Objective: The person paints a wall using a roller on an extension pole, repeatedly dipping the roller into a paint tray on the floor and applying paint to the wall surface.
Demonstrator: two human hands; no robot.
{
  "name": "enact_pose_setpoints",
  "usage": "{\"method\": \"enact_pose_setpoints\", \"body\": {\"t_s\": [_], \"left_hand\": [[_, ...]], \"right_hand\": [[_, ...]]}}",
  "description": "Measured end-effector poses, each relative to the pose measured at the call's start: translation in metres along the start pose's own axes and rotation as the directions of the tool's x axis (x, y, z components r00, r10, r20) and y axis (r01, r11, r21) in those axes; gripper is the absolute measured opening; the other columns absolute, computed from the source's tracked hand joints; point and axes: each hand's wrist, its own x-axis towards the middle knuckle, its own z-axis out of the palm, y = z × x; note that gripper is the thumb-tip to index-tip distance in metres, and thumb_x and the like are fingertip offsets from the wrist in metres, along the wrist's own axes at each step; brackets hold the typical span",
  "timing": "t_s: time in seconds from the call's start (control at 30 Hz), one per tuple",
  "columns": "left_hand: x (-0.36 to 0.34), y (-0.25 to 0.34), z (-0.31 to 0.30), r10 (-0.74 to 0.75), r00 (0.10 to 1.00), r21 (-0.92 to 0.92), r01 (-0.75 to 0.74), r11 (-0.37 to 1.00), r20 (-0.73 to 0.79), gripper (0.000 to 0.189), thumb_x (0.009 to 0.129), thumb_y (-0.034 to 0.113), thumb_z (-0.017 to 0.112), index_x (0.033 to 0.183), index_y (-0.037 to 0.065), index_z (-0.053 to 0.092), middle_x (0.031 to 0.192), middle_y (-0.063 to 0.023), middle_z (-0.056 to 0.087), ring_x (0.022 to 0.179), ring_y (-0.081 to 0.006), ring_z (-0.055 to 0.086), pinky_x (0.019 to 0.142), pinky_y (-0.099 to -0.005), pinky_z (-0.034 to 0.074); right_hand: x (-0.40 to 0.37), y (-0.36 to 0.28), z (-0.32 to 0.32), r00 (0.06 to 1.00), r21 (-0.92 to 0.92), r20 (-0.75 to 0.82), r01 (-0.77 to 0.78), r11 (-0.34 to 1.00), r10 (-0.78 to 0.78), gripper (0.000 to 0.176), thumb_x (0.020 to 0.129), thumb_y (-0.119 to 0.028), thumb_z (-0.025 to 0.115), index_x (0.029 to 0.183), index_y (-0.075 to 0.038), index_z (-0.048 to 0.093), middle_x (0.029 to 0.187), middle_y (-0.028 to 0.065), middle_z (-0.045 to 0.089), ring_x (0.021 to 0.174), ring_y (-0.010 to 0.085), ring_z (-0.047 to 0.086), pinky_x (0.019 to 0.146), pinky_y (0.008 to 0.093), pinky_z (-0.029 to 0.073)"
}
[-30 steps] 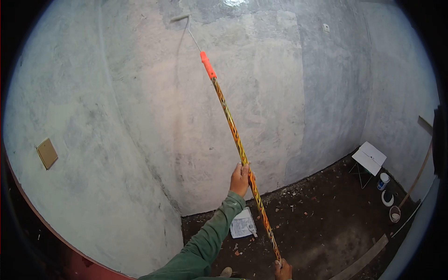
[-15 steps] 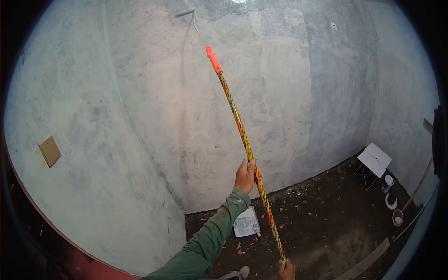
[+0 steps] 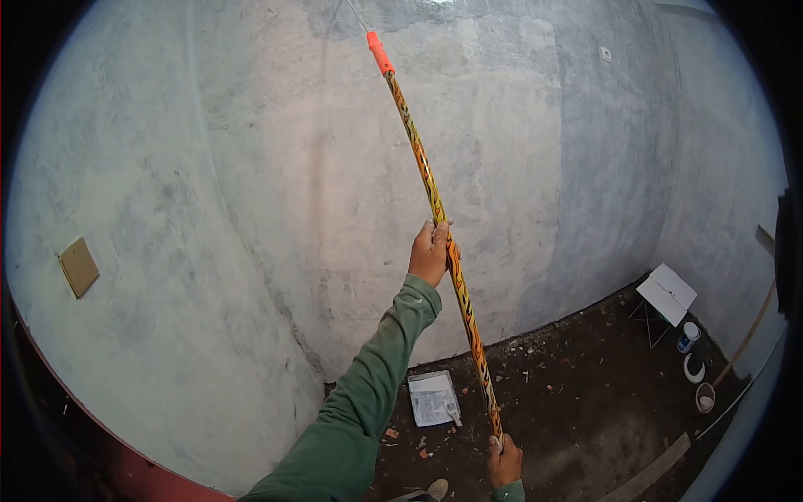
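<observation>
A long pole [image 3: 427, 180] with a yellow, orange and black flame pattern slants up across the view, and a paint roller's red-orange handle [image 3: 380, 53] is fitted on its upper end. The roller's head is out of view above; only part of its thin metal rod shows. My left hand [image 3: 430, 253], in a green sleeve, is closed around the pole near its middle. Lower down, my right hand [image 3: 505, 462] is wrapped around the bottom end. Behind the pole rises a grey wall [image 3: 493, 167] with patchy white and darker, wet-looking areas.
On the dark floor [image 3: 569, 418] lies a paint tray [image 3: 434, 399] with white residue. At the right stand a small folding table [image 3: 667, 293], a paint can [image 3: 687, 337] and a bucket [image 3: 705, 398]. A plank [image 3: 648, 473] lies nearby. Bits of debris are scattered about.
Both hands and the pole have moved up in the view. The roller head, visible against the wall earlier, has passed beyond the top edge. Both hands still grip the pole.
</observation>
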Motion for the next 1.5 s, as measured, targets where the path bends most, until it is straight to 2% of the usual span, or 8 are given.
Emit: {"method": "enact_pose_setpoints", "body": {"t_s": [0.2,0.27,0.6,0.77,0.83,1.07,1.13,1.5], "left_hand": [[-0.04,-0.039,-0.01,-0.049,0.999,0.117,0.051,0.992,-0.017,0.043,0.099,0.043,0.042,0.113,0.003,0.053,0.066,-0.0041,0.058,0.044,-0.007,0.044,0.04,-0.022,0.034],[-0.065,-0.054,-0.007,-0.143,0.989,0.101,0.145,0.984,-0.023,0.04,0.099,0.038,0.045,0.107,0.0,0.054,0.072,-0.0059,0.057,0.062,-0.0131,0.056,0.056,-0.0289,0.045],[-0.149,-0.077,0.012,-0.258,0.965,0.063,0.256,0.965,0.036,0.04,0.1,0.035,0.044,0.113,-0.003,0.051,0.072,-0.0076,0.056,0.065,-0.0172,0.06,0.061,-0.0331,0.048],[-0.154,-0.094,0.012,-0.268,0.961,0.093,0.261,0.961,0.069,0.038,0.101,0.033,0.042,0.114,-0.002,0.05,0.073,-0.0081,0.059,0.065,-0.0179,0.06,0.063,-0.0337,0.048],[-0.142,-0.09,0.013,-0.21,0.976,0.072,0.206,0.976,0.061,0.039,0.1,0.037,0.043,0.117,0.003,0.05,0.071,-0.0059,0.061,0.044,-0.0082,0.044,0.041,-0.0243,0.036],[-0.082,-0.056,0.008,-0.197,0.98,0.078,0.195,0.978,0.021,0.038,0.1,0.035,0.045,0.109,-0.001,0.051,0.07,-0.0076,0.06,0.062,-0.0149,0.059,0.055,-0.0313,0.047],[-0.062,-0.052,0.006,-0.109,0.994,0.064,0.108,0.992,0.018,0.039,0.099,0.038,0.044,0.114,0.003,0.05,0.066,-0.0044,0.059,0.041,-0.0065,0.041,0.038,-0.0221,0.033],[0.033,0.0,-0.013,0.035,0.999,0.101,-0.036,0.994,0.011,0.039,0.099,0.039,0.043,0.11,0.003,0.053,0.063,-0.0048,0.058,0.04,-0.0062,0.04,0.037,-0.0221,0.032]], "right_hand": [[-0.024,0.057,0.019,0.998,-0.052,0.054,0.021,0.998,-0.018,0.035,0.097,-0.028,0.049,0.076,-0.001,0.043,0.055,0.0113,0.041,0.047,0.0207,0.038,0.046,0.0355,0.033],[-0.041,0.092,0.022,0.98,-0.098,0.156,-0.107,0.989,0.122,0.037,0.096,-0.036,0.048,0.105,-0.001,0.06,0.08,0.0246,0.062,0.068,0.0413,0.061,0.06,0.0432,0.048],[-0.104,0.187,0.024,0.977,-0.282,0.126,-0.131,0.95,0.173,0.035,0.096,-0.028,0.046,0.111,0.0,0.06,0.095,0.0243,0.066,0.087,0.0433,0.062,0.074,0.0434,0.05],[-0.111,0.185,0.017,0.969,-0.178,0.121,-0.193,0.965,0.216,0.029,0.094,-0.02,0.047,0.11,0.001,0.061,0.095,0.0227,0.067,0.09,0.04,0.064,0.076,0.0419,0.05],[-0.1,0.172,0.015,0.948,-0.226,0.137,-0.252,0.941,0.287,0.032,0.094,-0.023,0.047,0.111,0.0,0.06,0.097,0.0221,0.067,0.091,0.0392,0.064,0.077,0.0428,0.05],[-0.049,0.092,0.008,0.94,-0.049,0.189,-0.279,0.959,0.283,0.048,0.095,-0.044,0.043,0.117,-0.004,0.058,0.102,0.0208,0.067,0.097,0.0385,0.063,0.082,0.048,0.048],[-0.038,0.083,0.013,0.962,-0.095,0.122,-0.234,0.968,0.245,0.047,0.095,-0.043,0.044,0.115,-0.004,0.059,0.102,0.0213,0.066,0.097,0.0382,0.063,0.082,0.0474,0.048],[0.023,0.029,0.025,0.995,0.001,0.005,0.102,0.995,-0.102,0.045,0.096,-0.041,0.046,0.112,-0.001,0.058,0.072,0.023,0.055,0.055,0.0353,0.049,0.05,0.0404,0.04]]}}
